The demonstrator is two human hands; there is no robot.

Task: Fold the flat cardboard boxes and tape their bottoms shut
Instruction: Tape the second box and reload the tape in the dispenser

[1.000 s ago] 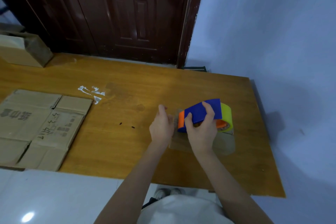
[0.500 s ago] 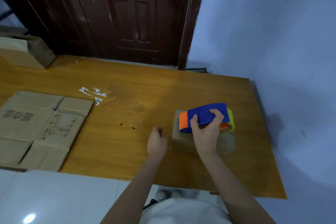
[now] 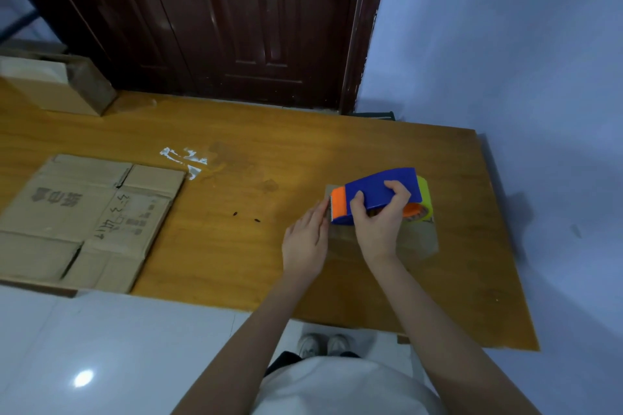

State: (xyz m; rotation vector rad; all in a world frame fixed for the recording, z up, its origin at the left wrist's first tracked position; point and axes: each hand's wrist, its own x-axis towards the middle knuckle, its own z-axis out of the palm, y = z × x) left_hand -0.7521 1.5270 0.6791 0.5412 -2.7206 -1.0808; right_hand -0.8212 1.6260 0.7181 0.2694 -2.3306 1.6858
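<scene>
On the table (image 3: 236, 131), the big flat cardboard (image 3: 84, 219) at the left lies unfolded, so that box looks not yet started. A small box (image 3: 418, 239) near the right end seems to be getting its tape. The right hand (image 3: 377, 226) curls round the tape dispenser (image 3: 381, 194) sitting on that box. The left hand (image 3: 305, 242), fingers straight, touches the box edge by the cutter.

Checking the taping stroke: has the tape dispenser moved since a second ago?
Yes. The tape dispenser, gripped by the right hand, has slid left along the small box, its orange end now near the box's left edge.
</scene>
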